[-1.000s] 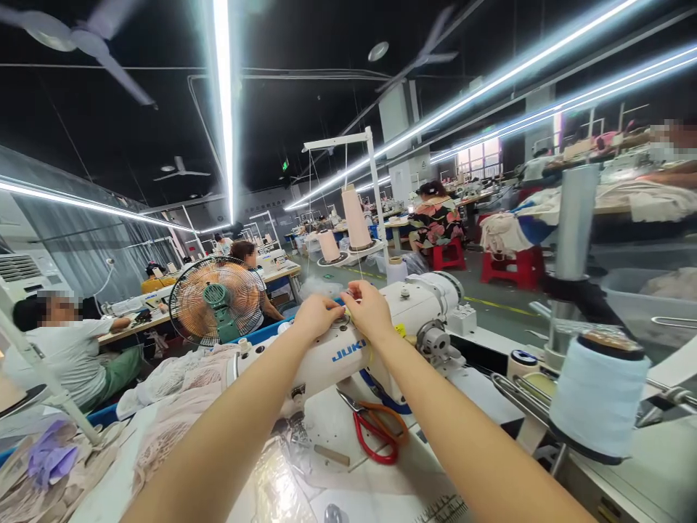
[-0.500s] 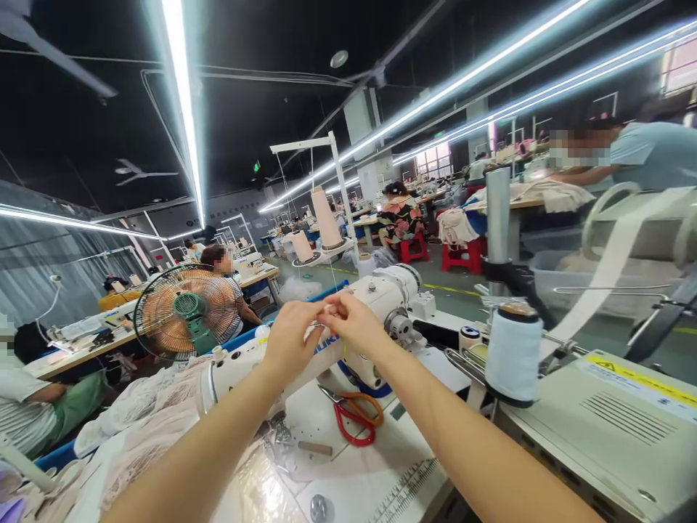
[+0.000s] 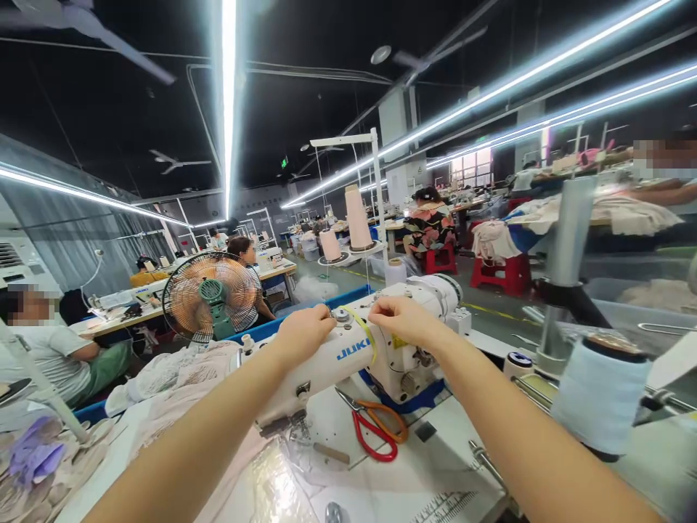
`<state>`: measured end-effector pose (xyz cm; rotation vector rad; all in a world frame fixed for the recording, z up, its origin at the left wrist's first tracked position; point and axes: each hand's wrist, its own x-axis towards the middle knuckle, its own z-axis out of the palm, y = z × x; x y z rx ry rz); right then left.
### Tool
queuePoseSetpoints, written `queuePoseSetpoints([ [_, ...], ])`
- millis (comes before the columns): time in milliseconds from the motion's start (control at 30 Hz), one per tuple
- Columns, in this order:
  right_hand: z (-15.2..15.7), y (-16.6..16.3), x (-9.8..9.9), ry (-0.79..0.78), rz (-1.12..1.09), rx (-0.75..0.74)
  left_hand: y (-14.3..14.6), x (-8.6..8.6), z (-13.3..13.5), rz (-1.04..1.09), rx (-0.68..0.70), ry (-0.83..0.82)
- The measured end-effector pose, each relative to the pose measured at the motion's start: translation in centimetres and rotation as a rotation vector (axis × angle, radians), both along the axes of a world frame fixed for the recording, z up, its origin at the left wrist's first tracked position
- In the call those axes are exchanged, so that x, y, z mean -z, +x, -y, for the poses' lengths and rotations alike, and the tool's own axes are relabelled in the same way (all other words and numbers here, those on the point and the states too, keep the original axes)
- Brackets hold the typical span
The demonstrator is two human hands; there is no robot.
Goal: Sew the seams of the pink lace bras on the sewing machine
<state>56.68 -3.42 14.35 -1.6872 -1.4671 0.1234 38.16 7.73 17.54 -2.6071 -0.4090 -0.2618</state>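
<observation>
A white Juki sewing machine (image 3: 348,354) stands in front of me. My left hand (image 3: 302,333) rests on top of its arm, fingers pinched at a small metal knob (image 3: 342,315). My right hand (image 3: 403,319) is pinched over the machine head; what it holds is too fine to make out, perhaps thread. A thin yellow strip (image 3: 366,333) hangs over the machine between the hands. Red and orange scissors (image 3: 375,427) lie on the machine bed below.
A pale blue thread cone (image 3: 596,396) stands at right beside a metal post (image 3: 563,247). Pinkish fabric (image 3: 174,392) is heaped at left, behind it a fan (image 3: 210,296). Cones (image 3: 356,218) on a thread stand are beyond. Other people sit at further tables.
Both hands went from pinched together in front of the machine to apart on top of it, left at the knob, right over the head. The camera swung back to the right.
</observation>
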Motion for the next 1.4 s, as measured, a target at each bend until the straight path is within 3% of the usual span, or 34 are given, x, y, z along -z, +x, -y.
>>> queuePoseSetpoints([
  [200, -3.5, 0.3, -1.2, -0.229, 0.246, 0.205, 0.4, 0.3, -0.5, 0.009, 0.001, -0.011],
  [367, -6.1, -0.4, -2.6, -0.406, 0.393, 0.249, 0.4, 0.4, -0.7, 0.018, -0.011, -0.054],
  [500, -7.7, -2.6, -4.1, -0.448, 0.501, 0.249, 0.3, 0.4, -0.8, 0.038, -0.04, -0.092],
  [667, -6.0, -6.1, -5.2, -0.492, 0.649, 0.192, 0.3, 0.6, -1.4, 0.088, -0.064, -0.159],
  [800, -4.0, -5.7, -5.5, -0.552, 0.766, 0.152, 0.3, 1.0, -1.9, 0.125, -0.058, -0.204],
  [933, -5.4, -3.8, -6.0, -0.619, 0.797, 0.228, 0.2, 1.1, -2.1, 0.14, -0.044, -0.223],
  [1067, -7.3, -5.3, -6.3, -0.607, 0.816, 0.228, 0.1, 1.1, -2.1, 0.127, -0.039, -0.228],
  [1200, -6.1, -7.0, -6.3, -0.642, 0.87, 0.178, 0.1, 1.0, -2.1, 0.109, -0.035, -0.239],
  [1400, -6.7, -4.8, -6.2, -0.715, 0.873, 0.257, 0.1, 0.9, -2.0, 0.11, -0.023, -0.242],
])
